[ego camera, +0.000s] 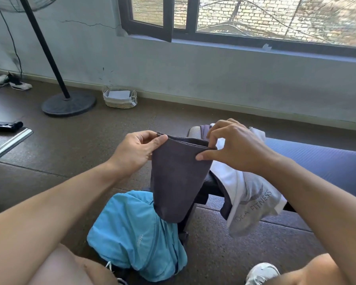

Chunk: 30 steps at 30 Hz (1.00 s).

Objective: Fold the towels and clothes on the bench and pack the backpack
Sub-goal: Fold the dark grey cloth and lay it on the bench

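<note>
Both hands pinch the dark grey cloth [177, 177] by its top edge, left hand [138, 150] and right hand [232, 147] level. Keep corners matched, then lower onto the bench [317, 161] end.

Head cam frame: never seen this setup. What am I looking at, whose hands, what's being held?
There is no robot here. A person wears one wide-angle camera on the head, looking forward and down, so both bare arms reach in from the bottom. The left hand and right hand each pinch the top edge of a dark grey folded cloth, which hangs in the air between them. Under it, on the floor, sits a light blue backpack. To the right is a bench with a white towel and a grey printed fitness shirt draped over its edge, not yet folded.
</note>
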Tool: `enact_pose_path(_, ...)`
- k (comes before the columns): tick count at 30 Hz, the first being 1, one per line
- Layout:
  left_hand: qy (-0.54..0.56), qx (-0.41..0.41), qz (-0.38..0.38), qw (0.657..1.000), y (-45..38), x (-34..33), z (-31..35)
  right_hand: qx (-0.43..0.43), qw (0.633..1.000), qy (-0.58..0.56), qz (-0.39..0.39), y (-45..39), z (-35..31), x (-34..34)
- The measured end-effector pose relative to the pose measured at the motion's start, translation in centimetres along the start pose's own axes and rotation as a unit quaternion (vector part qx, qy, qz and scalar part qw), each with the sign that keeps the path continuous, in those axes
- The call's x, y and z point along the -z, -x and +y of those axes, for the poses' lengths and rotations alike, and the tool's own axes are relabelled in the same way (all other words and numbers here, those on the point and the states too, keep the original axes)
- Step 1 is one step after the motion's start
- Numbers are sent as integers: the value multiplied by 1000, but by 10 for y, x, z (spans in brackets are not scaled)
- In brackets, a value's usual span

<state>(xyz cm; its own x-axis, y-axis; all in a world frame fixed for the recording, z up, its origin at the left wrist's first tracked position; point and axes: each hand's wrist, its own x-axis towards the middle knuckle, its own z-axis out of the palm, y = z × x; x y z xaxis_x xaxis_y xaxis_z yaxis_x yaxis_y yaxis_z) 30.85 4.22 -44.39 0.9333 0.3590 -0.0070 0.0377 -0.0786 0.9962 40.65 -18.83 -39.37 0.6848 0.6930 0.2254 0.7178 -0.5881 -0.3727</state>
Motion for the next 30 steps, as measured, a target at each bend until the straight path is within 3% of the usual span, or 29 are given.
enact_pose_path(4,-35,-19,-38,998,1,11,2,-93,980,-174,19,-2,-4,-5)
enact_pose_path(6,-92,-35,-34,995,3,14,3,-105,973,-203,15,-4,-4,-5)
enact_pose_path(8,-123,-27,-20,992,5,14,6,-108,975,-191,-46,-2,-9,-2)
enact_pose_path(11,-127,20,-57,990,6,9,7,-90,959,-203,-177,5,-24,-7)
enact_pose_path(16,-143,41,-88,985,12,2,13,8,958,-173,-228,21,-59,-42)
enact_pose_path(18,-227,14,-76,971,13,3,13,33,937,-191,-292,24,-69,-45)
enact_pose_path(21,-391,-55,-76,916,14,14,12,62,900,-146,-407,23,-65,-45)
enact_pose_path(24,-466,-113,-116,870,16,26,18,44,940,-38,-335,14,-41,-56)
enact_pose_path(27,-447,-131,-136,874,20,31,24,-23,974,-51,-221,4,-23,-67)
enact_pose_path(30,-410,-146,-149,888,22,31,27,-32,975,-94,-201,-2,-17,-71)
